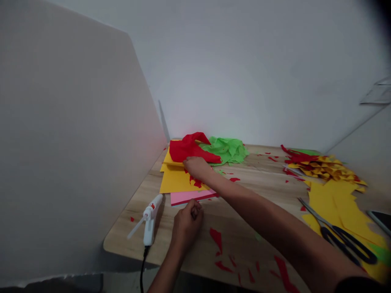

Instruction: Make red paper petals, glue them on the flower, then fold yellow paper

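"Where was the red paper (pixel 187 149)?"
"Atop yellow sheets (pixel 172 182); the right hand (pixel 194 167) met its edge, opening and grip unclear."
"The left hand (pixel 187 223)?"
"Curled loosely near pink paper (pixel 186 197), any hold unclear."

Looks like a little paper-craft corner, could be in a home or a small workshop, can't tell which. There's a wood-grain counter (pixel 256 174) right up against a plain white wall (pixel 244 73), with a pale panel (pixel 76 142) down the left side. Giveaways: corded hot glue gun (pixel 149 228), black-handled scissors (pixel 339 235), yellow paper sheets (pixel 172 181), crumpled red paper (pixel 187 149) and green paper (pixel 232 150), plus red scraps (pixel 216 239) scattered all over.
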Available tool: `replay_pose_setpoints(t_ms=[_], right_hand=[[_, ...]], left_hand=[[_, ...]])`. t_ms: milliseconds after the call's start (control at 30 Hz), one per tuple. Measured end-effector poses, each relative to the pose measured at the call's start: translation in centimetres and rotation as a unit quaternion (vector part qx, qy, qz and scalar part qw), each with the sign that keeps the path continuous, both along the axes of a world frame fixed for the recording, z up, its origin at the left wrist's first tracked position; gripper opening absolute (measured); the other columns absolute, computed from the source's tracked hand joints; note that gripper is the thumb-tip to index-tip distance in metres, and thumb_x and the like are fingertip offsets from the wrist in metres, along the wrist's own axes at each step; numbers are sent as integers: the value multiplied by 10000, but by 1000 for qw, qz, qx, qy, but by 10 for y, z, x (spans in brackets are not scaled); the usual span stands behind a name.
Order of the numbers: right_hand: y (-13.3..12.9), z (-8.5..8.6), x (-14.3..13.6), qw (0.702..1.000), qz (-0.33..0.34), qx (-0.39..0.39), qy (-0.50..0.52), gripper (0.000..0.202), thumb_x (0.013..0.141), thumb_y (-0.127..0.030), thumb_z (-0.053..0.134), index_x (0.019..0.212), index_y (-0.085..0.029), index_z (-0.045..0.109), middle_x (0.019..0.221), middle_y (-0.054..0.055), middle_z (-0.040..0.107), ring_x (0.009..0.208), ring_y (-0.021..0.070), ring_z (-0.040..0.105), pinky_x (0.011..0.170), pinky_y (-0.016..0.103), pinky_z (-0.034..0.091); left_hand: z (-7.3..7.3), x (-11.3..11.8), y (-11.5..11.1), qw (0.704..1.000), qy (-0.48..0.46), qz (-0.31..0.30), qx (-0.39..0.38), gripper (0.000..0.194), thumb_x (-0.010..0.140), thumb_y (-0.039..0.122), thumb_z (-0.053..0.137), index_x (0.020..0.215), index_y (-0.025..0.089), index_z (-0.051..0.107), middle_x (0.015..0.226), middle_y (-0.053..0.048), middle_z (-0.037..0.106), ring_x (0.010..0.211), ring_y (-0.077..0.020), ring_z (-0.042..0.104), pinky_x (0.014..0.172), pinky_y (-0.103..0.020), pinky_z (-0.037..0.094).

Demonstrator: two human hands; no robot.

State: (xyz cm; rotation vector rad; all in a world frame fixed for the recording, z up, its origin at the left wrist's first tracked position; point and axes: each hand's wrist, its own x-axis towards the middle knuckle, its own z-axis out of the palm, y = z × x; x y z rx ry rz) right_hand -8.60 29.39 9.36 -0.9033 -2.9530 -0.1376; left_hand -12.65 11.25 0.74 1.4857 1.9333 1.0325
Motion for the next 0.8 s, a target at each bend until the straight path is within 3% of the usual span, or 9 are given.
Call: replay_pose_setpoints(t_ms=[100,300,400,500,667,733,800], right_hand=[[-25,-9,19,999,38,-14,-7,244,983,-160,455,1143,-129,637,1090,157,699,1045,252,663,817,337,526],[-43,-31,43,992,96,-80,-25,361,965,-495,507,1035,-185,679,957,107,745,848,229,708,703,289,503],[-40,-24,50,992,83,-94,9,227,947,-378,578,976,-183,691,939,88,746,825,209,689,707,274,469],[-35,0,50,992,25,-83,89,173,948,-278,560,976,-156,679,972,100,727,849,213,658,702,274,427],[-27,65,52,972,-33,-63,226,250,950,-379,536,967,-153,643,890,46,677,791,165,589,636,243,363],[-26,89,70,951,-24,-91,294,262,924,-405,552,901,-161,644,804,5,650,723,139,560,606,227,353],[-25,108,103,900,-16,-152,409,262,875,-407,585,853,-153,645,767,-5,631,703,137,553,594,221,364]], left_hand=[[-2,0,0,1000,-5,-12,15,128,878,329,507,799,237,547,616,58,522,575,-133,506,563,-230,294],[-4,1,0,999,-9,-23,41,193,882,397,526,788,230,555,582,63,510,548,-138,513,557,-233,321],[-4,1,-1,998,-15,-18,49,216,882,420,534,786,228,562,581,61,513,544,-139,515,548,-235,321],[-3,2,-1,998,-25,-17,56,240,881,441,537,788,224,579,597,50,536,558,-144,526,551,-236,333],[0,2,1,996,-48,-21,69,292,873,486,550,807,209,616,652,20,613,595,-159,562,577,-244,380],[1,1,1,995,-58,-29,71,318,892,499,523,842,204,631,636,22,607,596,-165,567,585,-248,393],[2,1,1,994,-71,-35,73,339,926,498,469,867,202,624,610,32,575,577,-165,551,582,-252,394]])
